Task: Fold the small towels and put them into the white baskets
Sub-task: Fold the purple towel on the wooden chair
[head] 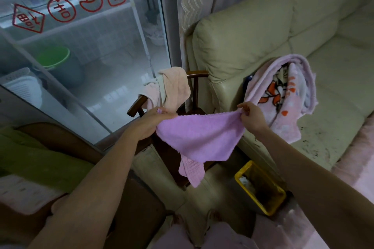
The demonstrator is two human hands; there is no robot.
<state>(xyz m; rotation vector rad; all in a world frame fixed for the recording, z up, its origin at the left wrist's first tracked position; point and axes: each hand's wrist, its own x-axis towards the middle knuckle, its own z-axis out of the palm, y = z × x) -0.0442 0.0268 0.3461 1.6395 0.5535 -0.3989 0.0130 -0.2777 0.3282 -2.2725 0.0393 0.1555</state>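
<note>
Left hand (150, 121) and right hand (252, 116) each hold a pinching grip on a top corner of the purple towel (198, 139). Keep the edge taut, then bring the corners together evenly.

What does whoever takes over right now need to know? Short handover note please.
Left hand grips one top corner of the small purple terry towel; right hand pinches the other, so it hangs spread in the air, unfolded.
Peach cloths are draped over the dark wooden chair. A white slatted basket is behind the glass door, far left.
Done: nothing folded in view.
Left: fold the purple towel, basket it, then the chair cloths.
</note>
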